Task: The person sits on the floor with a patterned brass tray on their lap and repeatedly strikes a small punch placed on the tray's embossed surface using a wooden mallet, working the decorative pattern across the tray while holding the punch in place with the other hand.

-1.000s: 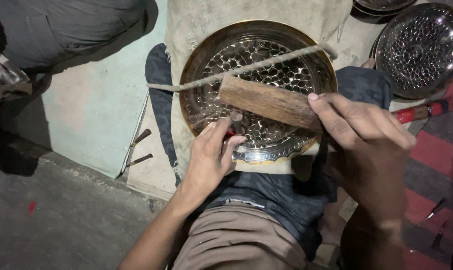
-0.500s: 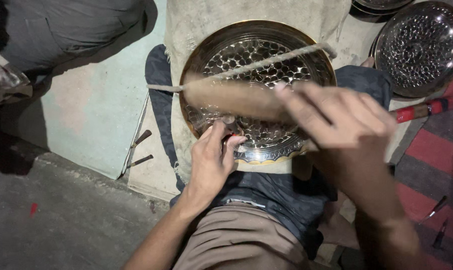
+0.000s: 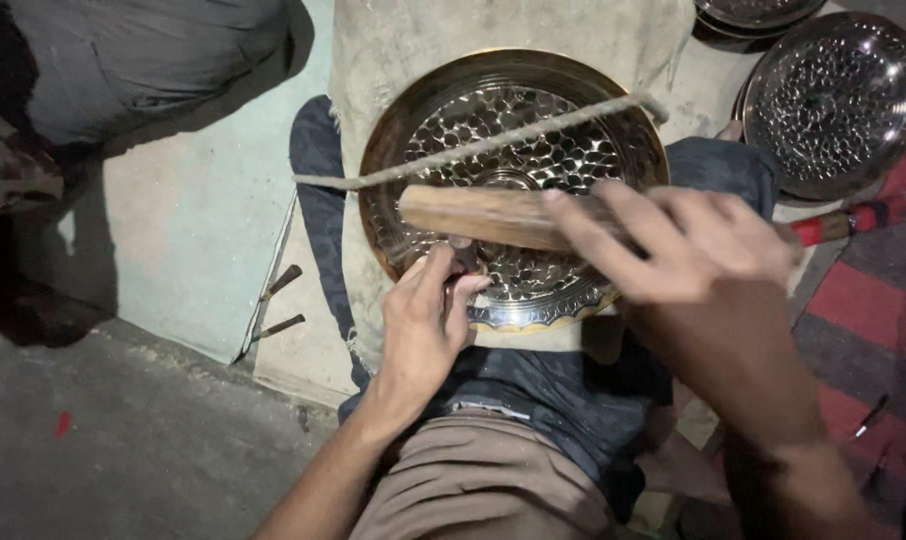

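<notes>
A: Item one, mallet [image 3: 493, 215]?
B: Wooden, long axis near level across the frame, free end pointing left, a touch higher on that side. It lies over the lower half of the tray [image 3: 453, 120].

A: Holder?
B: Right hand [image 3: 688, 245], fingers wrapped over the mallet's right end, forearm running down to the lower right corner; blurred.

A: Item two?
B: Small punch [image 3: 463, 255], upright on the tray's lower part, pinched between thumb and fingers of the left hand [image 3: 423, 330]; forearm comes up from bottom centre.

A: Tray details?
B: Round, brassy, hammered dimples, with a cord [image 3: 493, 145] stretched slantwise across it.

A: Surroundings?
B: Tray rests on dark cloth [image 3: 318, 190] over a pale slab [image 3: 413, 40]. Second dimpled tray [image 3: 833, 100] upper right. Two small tools [image 3: 278, 305] on the floor, left.
</notes>
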